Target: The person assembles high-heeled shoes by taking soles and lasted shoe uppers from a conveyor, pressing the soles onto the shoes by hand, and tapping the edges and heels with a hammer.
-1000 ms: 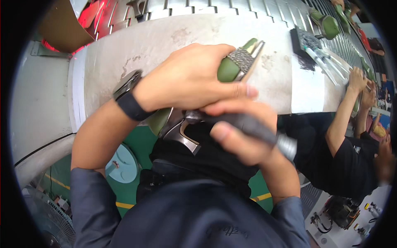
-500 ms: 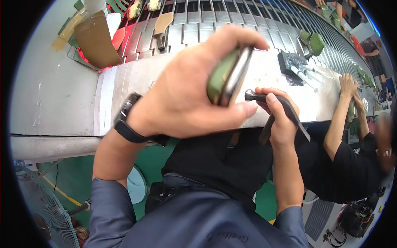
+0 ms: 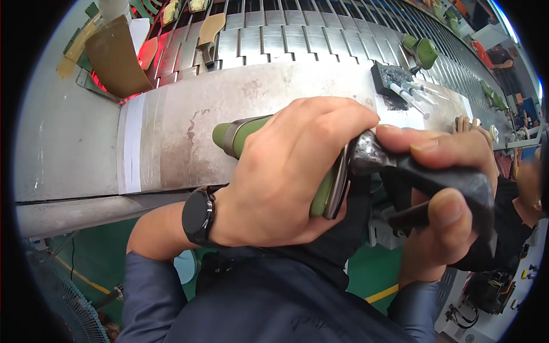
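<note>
My left hand (image 3: 297,171), a dark watch on its wrist, is wrapped round a green shoe last (image 3: 220,135). One narrow end with a metal band sticks out to the left. On the right, a shiny dark plate edge (image 3: 341,177) shows along the last; my fingers hide the middle. In my right hand (image 3: 452,171) is a dark metal hammer (image 3: 437,177), fingers closed on it close to its head. Its round, worn face (image 3: 366,153) lies against or very near that plate edge; I cannot tell whether they touch.
A pale worktable (image 3: 171,137) lies before me. Behind it runs a slatted metal conveyor (image 3: 274,40) carrying a tan-soled piece (image 3: 211,31) and a green last (image 3: 424,54). Syringes (image 3: 412,100) lie by a black block (image 3: 389,77). A co-worker's hand (image 3: 466,124) is at the right.
My left hand has come lower and turned the last, so its banded end now points left. My right hand has risen and moved right, bringing the hammer face to the last's plate edge.
</note>
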Demonstrator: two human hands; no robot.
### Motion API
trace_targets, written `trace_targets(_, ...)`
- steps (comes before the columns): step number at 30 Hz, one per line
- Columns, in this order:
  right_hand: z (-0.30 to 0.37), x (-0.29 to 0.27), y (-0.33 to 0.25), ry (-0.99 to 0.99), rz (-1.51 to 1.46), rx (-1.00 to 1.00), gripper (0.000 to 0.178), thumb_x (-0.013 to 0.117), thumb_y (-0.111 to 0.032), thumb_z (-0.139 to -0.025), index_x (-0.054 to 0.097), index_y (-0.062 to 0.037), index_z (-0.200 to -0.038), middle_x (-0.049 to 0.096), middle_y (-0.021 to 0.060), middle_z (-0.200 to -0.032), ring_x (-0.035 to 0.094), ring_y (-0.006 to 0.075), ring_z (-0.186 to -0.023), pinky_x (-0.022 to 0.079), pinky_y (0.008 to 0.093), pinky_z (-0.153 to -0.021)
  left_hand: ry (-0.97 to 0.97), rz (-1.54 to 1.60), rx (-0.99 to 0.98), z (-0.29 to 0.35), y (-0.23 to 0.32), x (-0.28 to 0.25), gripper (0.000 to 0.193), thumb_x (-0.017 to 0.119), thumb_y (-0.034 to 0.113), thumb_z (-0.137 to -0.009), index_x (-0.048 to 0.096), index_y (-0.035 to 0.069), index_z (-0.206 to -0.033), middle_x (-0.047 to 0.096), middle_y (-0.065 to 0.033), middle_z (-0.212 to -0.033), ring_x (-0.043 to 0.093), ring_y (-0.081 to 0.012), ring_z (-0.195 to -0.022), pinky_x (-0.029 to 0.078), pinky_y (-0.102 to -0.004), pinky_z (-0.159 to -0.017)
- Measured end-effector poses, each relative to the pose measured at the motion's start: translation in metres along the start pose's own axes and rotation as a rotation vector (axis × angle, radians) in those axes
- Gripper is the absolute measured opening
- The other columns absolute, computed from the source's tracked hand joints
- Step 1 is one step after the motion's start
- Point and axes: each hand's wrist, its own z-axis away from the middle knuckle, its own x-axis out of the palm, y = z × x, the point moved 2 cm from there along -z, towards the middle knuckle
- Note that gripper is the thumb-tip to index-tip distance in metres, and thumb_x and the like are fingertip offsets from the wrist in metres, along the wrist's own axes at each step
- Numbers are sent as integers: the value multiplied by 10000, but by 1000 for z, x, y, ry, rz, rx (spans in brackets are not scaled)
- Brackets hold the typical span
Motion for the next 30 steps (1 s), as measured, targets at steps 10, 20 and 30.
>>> trace_targets(10, 15, 2, 25, -657, -235, -34, 439, 787, -246, -938, 605, 92, -1152, 684, 356, -1204, 682, 430, -1190, 554, 495, -1022, 218, -162, 163, 98, 18, 10, 686, 730, 266, -951, 415, -49, -1472, 632, -325, -1313, 681, -431, -1173, 454, -641, -1088)
trace_targets(20, 98, 43, 165, 97, -527, 538, 313, 611, -149, -1005, 625, 98, -1198, 708, 264, -1221, 705, 305, -1144, 564, 424, -1029, 65, -638, -81, 168, -41, 13, 860, 756, 459, -926, 342, 46, -1555, 463, -295, -1547, 497, -452, -1423, 231, -694, -1206)
trace_targets(30, 65, 50, 169, -72, -626, 346, 285, 590, -126, -967, 609, 76, -1168, 705, 304, -1220, 690, 349, -1172, 511, 458, -1073, 165, -676, -100, 177, -46, 24, 699, 715, 440, -973, 387, 95, -1484, 521, -262, -1492, 551, -425, -1364, 273, -704, -1187)
